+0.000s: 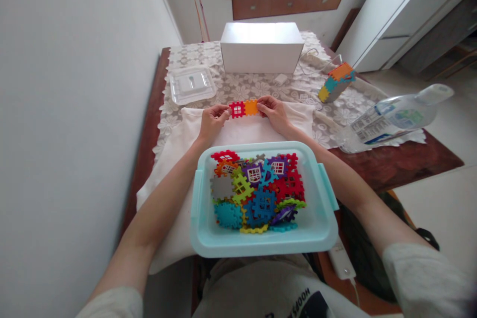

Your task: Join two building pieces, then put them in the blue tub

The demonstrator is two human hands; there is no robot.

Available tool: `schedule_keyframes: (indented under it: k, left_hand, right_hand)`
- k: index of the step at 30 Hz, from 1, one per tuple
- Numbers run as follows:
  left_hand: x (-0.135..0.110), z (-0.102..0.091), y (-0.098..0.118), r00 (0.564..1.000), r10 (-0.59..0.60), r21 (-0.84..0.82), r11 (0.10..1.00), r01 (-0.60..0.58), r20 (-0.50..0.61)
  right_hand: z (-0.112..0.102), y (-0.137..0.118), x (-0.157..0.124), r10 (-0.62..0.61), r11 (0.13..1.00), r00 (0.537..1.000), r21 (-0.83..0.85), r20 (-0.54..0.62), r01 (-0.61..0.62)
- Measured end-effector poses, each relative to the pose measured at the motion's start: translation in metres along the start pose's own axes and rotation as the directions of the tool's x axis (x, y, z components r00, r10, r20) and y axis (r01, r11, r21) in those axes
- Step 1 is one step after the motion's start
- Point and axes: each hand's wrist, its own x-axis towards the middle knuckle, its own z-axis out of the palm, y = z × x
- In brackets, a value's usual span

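While both arms stretch forward over the surface (372,156), the left hand (212,121) pinches the red window tile (237,109) at its outer edge and the right hand (274,112) pinches the orange tile (251,107); each grip is closed to a fingertip pinch, thumb below and fingers above, and the two tiles sit side by side, touching, held just above the white cloth (238,134) at about twelve o'clock from the tub; whether their teeth are fully meshed I cannot tell. To join such pieces well, I would judge, the notched edges want to be kept level and square to one another, pressed straight in and not twisted; fingers kept clear of the seam.

Seen from the head camera, the tiles are hard glossy plastic, square, with toothed rims, the red one pierced by a white four-pane window; the pale blue tub (320,228) near the person's lap has rounded corners and holds a jumble of the same pieces; its clear lid (192,84) lies at ten o'clock; a white box (261,49) stands at twelve o'clock; a small built block house (335,82) rests at two o'clock on the lace covering; a clear plastic bottle (395,117) lies on its side at three o'clock.
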Motion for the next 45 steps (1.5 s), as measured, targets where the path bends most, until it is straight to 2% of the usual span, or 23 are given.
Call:
schedule_keyframes:
  k: [8, 13, 24, 31, 36, 40, 45]
  left_hand:
    - [-0.001, 0.0, 0.002, 1.0, 0.011, -0.002, 1.0, -0.011, -0.001]
    - [0.001, -0.002, -0.001, 1.0, 0.02, -0.019, 1.0, -0.019, 0.008]
    - [-0.003, 0.0, 0.004, 0.998, 0.029, -0.001, 1.0, -0.029, 0.058]
    - [0.0, 0.0, -0.001, 0.997, 0.045, -0.011, 0.999, -0.045, 0.068]
    - [0.004, -0.002, -0.009, 0.997, 0.073, 0.05, 0.996, -0.075, 0.035]
    - [0.007, -0.003, -0.016, 0.998, 0.062, 0.076, 0.995, -0.061, -0.014]
    - [0.007, -0.004, -0.019, 0.999, 0.039, 0.059, 0.998, -0.038, -0.005]
  right_hand:
    - [-0.01, 0.004, 0.003, 0.113, 0.98, 0.993, 0.159, 0.041, -0.118]
    - [-0.012, 0.002, 0.002, 0.111, 0.982, 0.991, 0.145, 0.069, -0.12]
    - [-0.02, 0.006, 0.006, 0.138, 0.943, 0.981, 0.283, 0.138, -0.172]
    - [-0.021, 0.008, 0.006, 0.129, 0.954, 0.982, 0.254, 0.136, -0.161]
    - [-0.02, 0.005, 0.005, 0.119, 0.946, 0.98, 0.282, 0.161, -0.161]
    - [-0.018, 0.002, 0.003, 0.119, 0.956, 0.981, 0.249, 0.152, -0.155]
    - [-0.015, 0.002, 0.002, 0.11, 0.972, 0.984, 0.191, 0.141, -0.136]
